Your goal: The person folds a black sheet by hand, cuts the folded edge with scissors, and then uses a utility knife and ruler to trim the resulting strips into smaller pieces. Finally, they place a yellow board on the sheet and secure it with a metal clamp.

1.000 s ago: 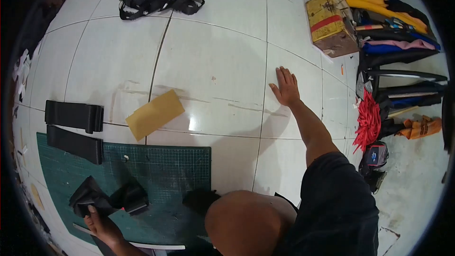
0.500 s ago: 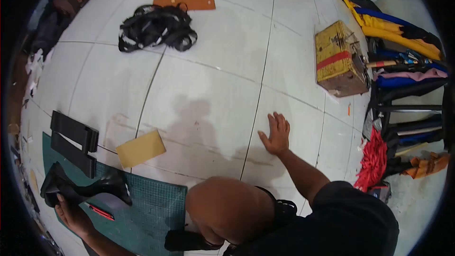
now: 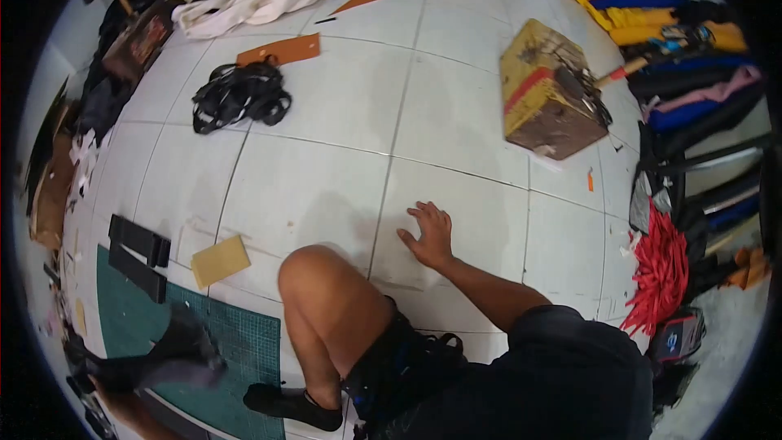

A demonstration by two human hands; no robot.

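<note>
My left hand (image 3: 102,395), at the lower left, is closed on a dark, floppy sheet of material (image 3: 167,354), blurred by motion; most of its fingers are hidden. The sheet hangs above the green cutting mat (image 3: 248,338). Just beyond the mat's far edge lie black strips (image 3: 137,265) in stacks and a tan rectangular block (image 3: 221,261). My right hand (image 3: 430,235) is over the white tiles with its fingers apart and nothing in it. My bent knee and a foot in a black sock are between the two hands.
A tangle of black straps (image 3: 241,96) lies beside an orange-brown strip (image 3: 279,50). The yellow box (image 3: 542,90) stands at the upper right. Rolled fabrics (image 3: 692,73) and a red bundle (image 3: 660,269) line the right side. White cloth (image 3: 252,2) lies at the top left.
The view has shifted. My left hand and the dark sheet have moved nearer the bottom edge, and the red cutter seen on the mat is now out of sight. My right hand remains spread.
</note>
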